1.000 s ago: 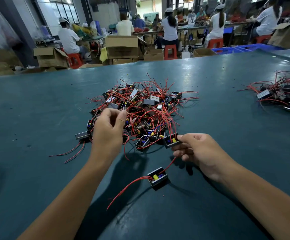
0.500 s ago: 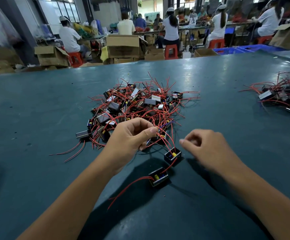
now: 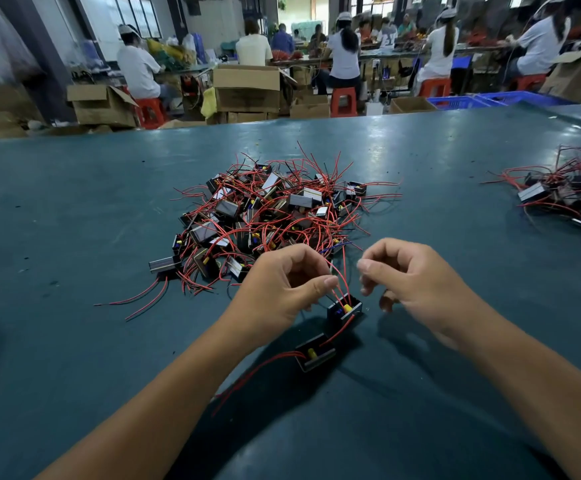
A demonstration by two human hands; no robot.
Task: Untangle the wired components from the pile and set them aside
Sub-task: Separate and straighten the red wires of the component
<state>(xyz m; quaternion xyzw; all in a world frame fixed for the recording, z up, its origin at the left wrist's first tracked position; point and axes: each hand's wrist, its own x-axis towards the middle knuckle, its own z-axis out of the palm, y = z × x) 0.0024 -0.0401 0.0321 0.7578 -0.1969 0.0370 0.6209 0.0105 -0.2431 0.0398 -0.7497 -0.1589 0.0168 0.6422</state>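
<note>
- The left hand point(image 3: 282, 289) has its fingers curled, thumb tip pressed on the red wires point(image 3: 339, 285) that rise from a small black component point(image 3: 344, 308); its grip is closed on those wires.
- The right hand point(image 3: 417, 282) hovers just beside it with fingers curled and thumb meeting forefinger; whether a wire sits in that pinch cannot be told.
- Half a second ago the left hand sat further left over the pile's near edge; it has since drawn toward the person, and the two hands have come closer together.
- The held component has moved with it and now lies just clear of the pile, on the worktop point(image 3: 74, 341).
- A second component point(image 3: 315, 355) lies nearer the person, where it was before, its red lead trailing left; a red wire runs between the two.
- So two components are out of the pile, one held by its wires, one lying free.
- The main pile point(image 3: 268, 216) of black parts and red wires sits just beyond the hands, too tangled to count.
- A second, smaller heap point(image 3: 566, 195) lies well apart at the right edge.
</note>
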